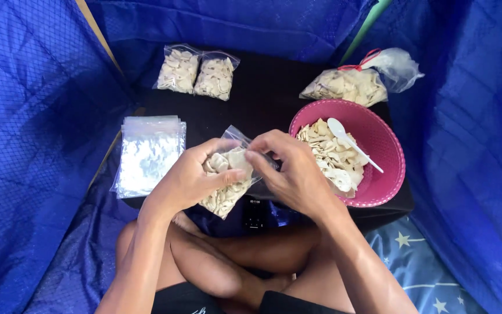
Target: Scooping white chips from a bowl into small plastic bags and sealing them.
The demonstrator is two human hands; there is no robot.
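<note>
In the head view, a small clear bag (228, 183), filled with pale chips, is held above the near edge of a black table (262, 96). The left hand (190, 177) is wrapped around the bag from the left, its thumb pressed across the front. The bag's upper edge is pinched between thumb and fingers of the right hand (289, 171). Just right of the hands, a pink bowl (387, 145) of loose chips is seen, with a white spoon (350, 141) laid in it. A stack of empty bags (146, 154) lies at the left; two filled bags (197, 74) and a larger tied bag (350, 84) rest at the far side.
</note>
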